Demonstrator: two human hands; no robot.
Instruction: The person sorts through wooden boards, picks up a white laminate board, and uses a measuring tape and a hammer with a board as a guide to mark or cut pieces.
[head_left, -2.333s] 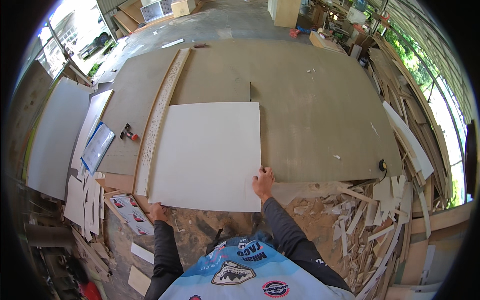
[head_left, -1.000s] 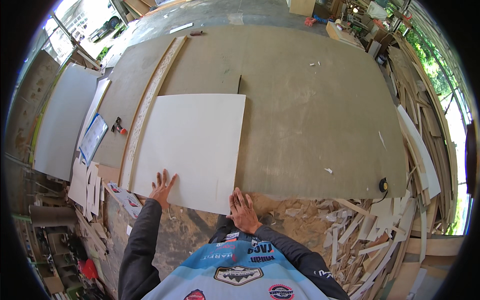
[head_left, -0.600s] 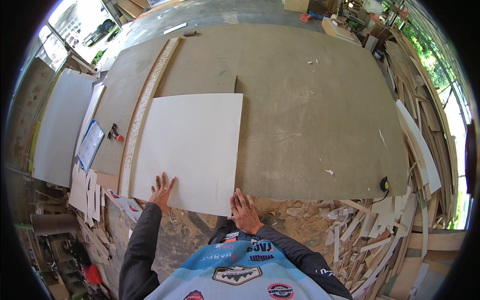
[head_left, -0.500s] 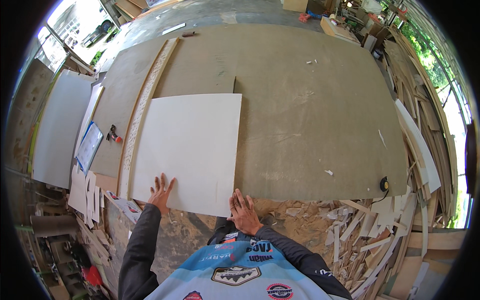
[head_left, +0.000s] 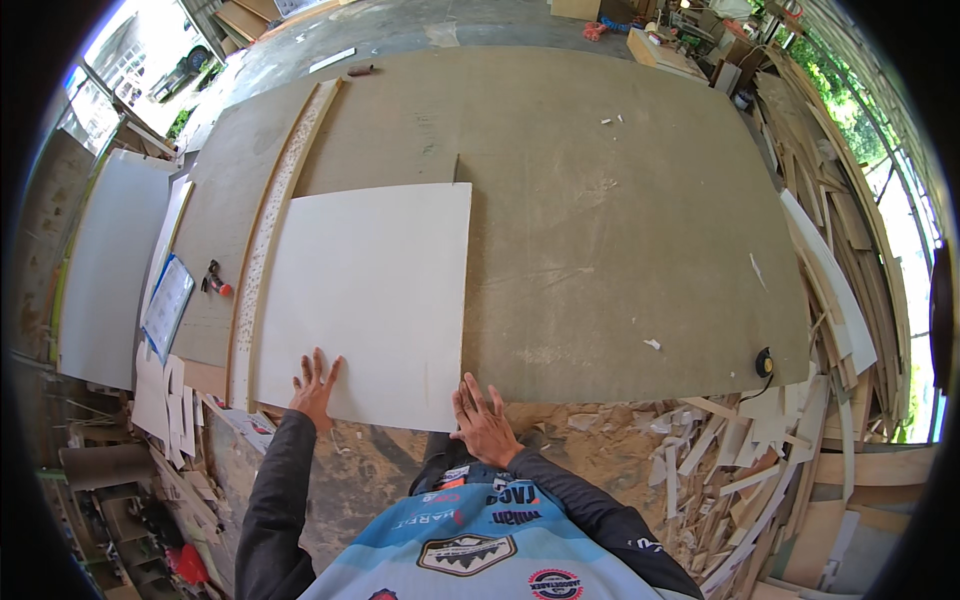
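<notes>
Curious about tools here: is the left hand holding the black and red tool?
No, the left hand lies spread on the white rectangular board, while the black and red tool lies apart on the brown worktop.

the person's left hand lies spread on a white panel at its seven o'clock; the right hand touches its corner at five. a speckled strip runs along nine o'clock, and a tape measure lies on the brown tabletop toward three.
</notes>
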